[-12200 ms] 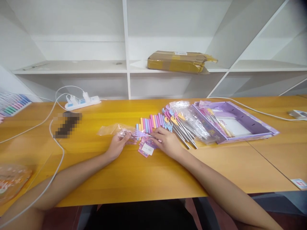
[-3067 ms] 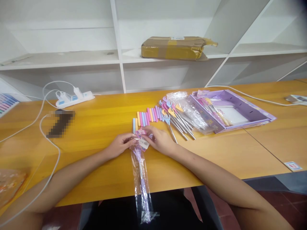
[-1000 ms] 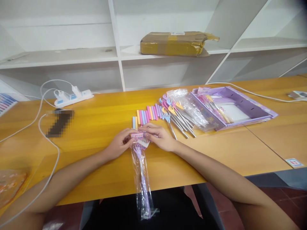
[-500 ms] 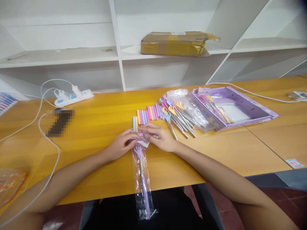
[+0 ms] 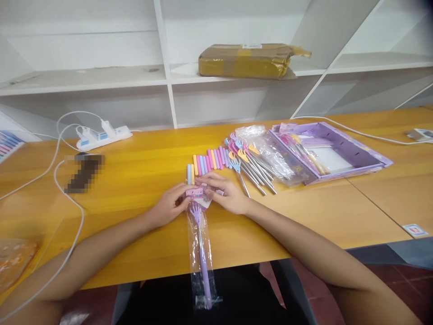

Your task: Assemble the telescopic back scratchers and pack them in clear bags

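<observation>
A clear plastic bag [image 5: 209, 234] holds a purple hand-shaped scratcher [image 5: 203, 257], its claw end up and its lower end past the table's front edge. My left hand [image 5: 172, 205] grips the left side of the bag's top, beside a small pink label [image 5: 194, 193]. My right hand [image 5: 227, 194] is closed on the bag's top from the right, its fingertips partly hidden. Just beyond my hands stretches a row of pastel handles [image 5: 206, 162]. To its right lie several metal rods with coloured claw heads [image 5: 253, 169].
At the right stands an open purple box [image 5: 352, 170] with wrapped scratchers inside, next to loose clear bags [image 5: 267, 153]. A power strip [image 5: 104, 137] with white cables and a blurred dark object [image 5: 84, 174] are at the left. A taped carton [image 5: 243, 62] rests on the shelf.
The fingers of my left hand have shifted slightly, showing more of the pink label. The bagged scratcher has moved a little to the right. My right hand has barely moved.
</observation>
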Action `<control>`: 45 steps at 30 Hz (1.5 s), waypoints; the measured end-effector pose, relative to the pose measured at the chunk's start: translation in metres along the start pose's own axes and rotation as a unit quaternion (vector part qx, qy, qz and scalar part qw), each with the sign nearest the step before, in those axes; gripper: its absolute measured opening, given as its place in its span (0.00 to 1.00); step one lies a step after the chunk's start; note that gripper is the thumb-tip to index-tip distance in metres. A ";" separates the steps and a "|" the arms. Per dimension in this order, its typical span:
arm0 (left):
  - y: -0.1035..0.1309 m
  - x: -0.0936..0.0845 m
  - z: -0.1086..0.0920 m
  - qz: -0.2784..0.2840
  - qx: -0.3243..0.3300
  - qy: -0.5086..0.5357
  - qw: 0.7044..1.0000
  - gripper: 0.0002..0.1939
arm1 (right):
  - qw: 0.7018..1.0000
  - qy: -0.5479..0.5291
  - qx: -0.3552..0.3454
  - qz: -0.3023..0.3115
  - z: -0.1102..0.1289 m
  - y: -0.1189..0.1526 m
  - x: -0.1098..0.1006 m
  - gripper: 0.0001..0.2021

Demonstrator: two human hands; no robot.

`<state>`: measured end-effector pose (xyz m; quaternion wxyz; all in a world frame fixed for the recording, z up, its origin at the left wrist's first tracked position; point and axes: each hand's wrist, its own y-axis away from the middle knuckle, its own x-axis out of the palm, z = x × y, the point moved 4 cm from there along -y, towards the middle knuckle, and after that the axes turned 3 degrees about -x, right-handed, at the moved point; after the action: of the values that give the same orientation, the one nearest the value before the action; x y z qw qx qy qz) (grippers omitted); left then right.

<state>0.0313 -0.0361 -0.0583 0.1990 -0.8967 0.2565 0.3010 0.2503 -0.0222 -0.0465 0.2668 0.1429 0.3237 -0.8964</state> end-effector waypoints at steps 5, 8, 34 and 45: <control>0.001 0.001 0.003 0.001 0.003 -0.010 1.000 0.20 | 1.000 0.000 -0.012 -0.002 -0.001 0.000 0.001 0.21; 0.001 0.002 0.005 0.002 -0.002 -0.004 1.000 0.19 | 1.000 0.003 -0.013 -0.007 -0.002 0.000 0.001 0.21; -0.005 0.001 0.013 0.053 -0.095 0.200 0.974 0.11 | 0.996 -0.016 -0.073 0.057 0.016 -0.002 0.004 0.14; -0.004 0.005 0.020 0.036 -0.124 0.208 0.970 0.16 | 0.997 0.067 -0.020 0.014 0.012 0.001 0.003 0.08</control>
<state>0.0285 -0.0246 -0.0755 0.0176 -0.9475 0.2846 0.1445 0.2475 -0.0320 -0.0388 0.2598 0.2016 0.3572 -0.8743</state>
